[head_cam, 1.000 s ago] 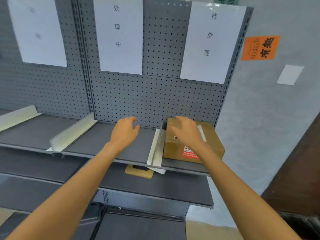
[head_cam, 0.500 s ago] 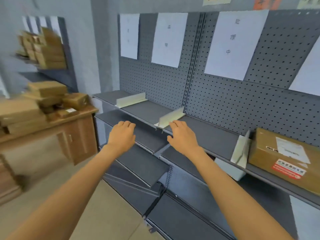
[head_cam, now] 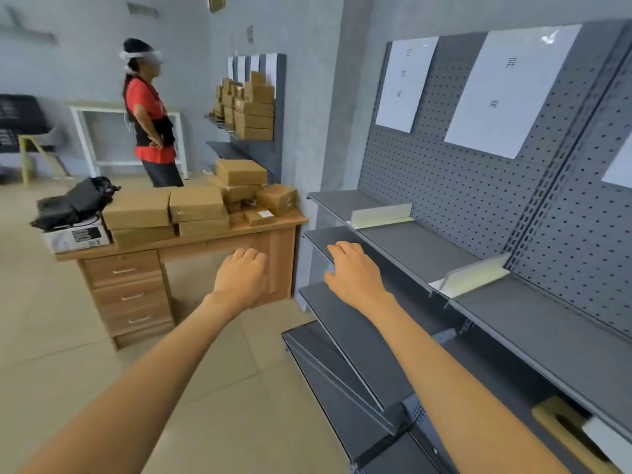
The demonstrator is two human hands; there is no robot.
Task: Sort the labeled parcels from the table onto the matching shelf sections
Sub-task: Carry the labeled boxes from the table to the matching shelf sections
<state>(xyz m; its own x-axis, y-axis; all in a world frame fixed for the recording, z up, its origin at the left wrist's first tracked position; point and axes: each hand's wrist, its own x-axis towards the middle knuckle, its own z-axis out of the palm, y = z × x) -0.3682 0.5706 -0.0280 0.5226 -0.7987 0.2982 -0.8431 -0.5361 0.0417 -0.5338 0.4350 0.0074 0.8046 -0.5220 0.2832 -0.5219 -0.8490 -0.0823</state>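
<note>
Turned from shelf toward counter
View has swung left: parcels [head_cam: 196,203] now sit stacked on the counter [head_cam: 219,236]; left hand [head_cam: 241,277] and right hand [head_cam: 354,271] hover empty, fingers relaxed, beside the shelf [head_cam: 420,248].

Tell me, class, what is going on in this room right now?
A person is sorting cardboard parcels from a wooden desk onto a grey shelf unit with paper signs above its sections. At this moment both hands are empty: the left hand and the right hand reach forward, fingers relaxed, towards the desk. Many parcels are piled on the desk, and the shelf sections in view hold none. Another person in red stands behind the desk, beside a second shelf stacked with boxes.
</note>
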